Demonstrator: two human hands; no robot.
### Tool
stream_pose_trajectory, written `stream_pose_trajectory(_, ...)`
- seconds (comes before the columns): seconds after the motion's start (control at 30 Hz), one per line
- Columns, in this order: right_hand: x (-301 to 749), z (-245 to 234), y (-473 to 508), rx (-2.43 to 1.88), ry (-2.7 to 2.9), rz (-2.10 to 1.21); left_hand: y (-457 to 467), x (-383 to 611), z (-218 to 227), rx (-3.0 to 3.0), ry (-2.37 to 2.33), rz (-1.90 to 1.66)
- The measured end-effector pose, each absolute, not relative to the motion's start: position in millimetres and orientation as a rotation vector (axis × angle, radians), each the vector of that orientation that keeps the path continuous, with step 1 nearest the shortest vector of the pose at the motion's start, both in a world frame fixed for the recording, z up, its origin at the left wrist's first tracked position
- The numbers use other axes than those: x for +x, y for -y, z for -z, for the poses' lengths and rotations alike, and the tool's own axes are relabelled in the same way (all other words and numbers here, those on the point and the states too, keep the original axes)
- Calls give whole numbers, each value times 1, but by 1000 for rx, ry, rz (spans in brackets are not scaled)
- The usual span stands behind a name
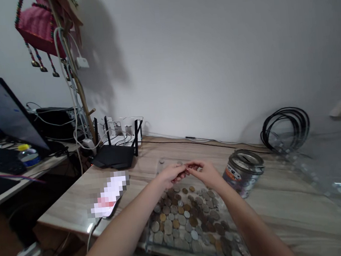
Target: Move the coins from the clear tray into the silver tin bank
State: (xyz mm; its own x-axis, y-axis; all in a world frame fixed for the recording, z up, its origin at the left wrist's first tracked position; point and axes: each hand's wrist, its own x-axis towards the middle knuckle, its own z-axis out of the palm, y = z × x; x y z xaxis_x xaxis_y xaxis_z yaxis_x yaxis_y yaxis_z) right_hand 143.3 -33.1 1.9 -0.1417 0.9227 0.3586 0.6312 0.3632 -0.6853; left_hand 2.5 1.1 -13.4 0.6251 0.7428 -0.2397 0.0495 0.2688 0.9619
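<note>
Many loose coins (179, 219) in silver, gold and brown tones lie spread in a shallow clear tray (182, 251) at the table's front edge. Above the far part of the coins, my left hand (175, 173) and my right hand (203, 172) meet with fingertips together. The left fingers are curled, and the right thumb and fingers pinch close to them. Whatever sits between the fingers is too small to make out. Just right of my right forearm stands a round metal tin (245, 173) with a slot in its lid.
A phone (110, 195) on a cable lies at the table's left, with a black router (115, 155) behind it. Coiled black cable (285, 129) leans against the wall at right, near clear plastic wrap (300, 163). A monitor (6, 115) stands on the desk at far left.
</note>
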Motion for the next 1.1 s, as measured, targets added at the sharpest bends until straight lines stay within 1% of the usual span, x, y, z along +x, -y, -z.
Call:
stream_pose_trajectory(0.13,148,1,29,-1348,1768,-685,2,4,11,1207,-761,-526)
stream_pose_trajectory(0.23,146,-2,28,-1394,1681,-628,1,5,12,1211,-756,-593)
stream_pose_trajectory(0.3,149,-10,34,-1442,1644,-432,-2,6,16,1221,-747,-614)
stream_pose_trajectory(0.43,187,-37,57,-1595,1378,321,-7,6,20,1222,-824,-629)
stream_pose_trajectory(0.5,217,-48,68,-1748,1170,602,-6,5,20,1255,-857,-608)
stream_pose_trajectory(0.57,243,-53,73,-1935,1060,615,-2,5,17,1294,-869,-590)
stream_pose_trajectory(0.7,266,-49,71,-2156,1063,358,1,4,15,1334,-867,-571)
stream_pose_trajectory(0.77,266,-46,69,-2192,1098,364,0,4,17,1343,-860,-563)
stream_pose_trajectory(0.83,262,-47,70,-2199,1151,461,-3,4,21,1350,-849,-562)
stream_pose_trajectory(0.9,256,-49,73,-2133,1182,626,-6,4,23,1358,-839,-569)
stream_pose_trajectory(1.0,239,-52,73,-1846,1198,830,-6,5,24,1369,-835,-576)
stream_pose_trajectory(1.03,231,-51,71,-1740,1222,826,-6,5,23,1368,-828,-573)
stream_pose_trajectory(1.1,211,-45,63,-1591,1369,655,-4,5,21,1355,-807,-555)
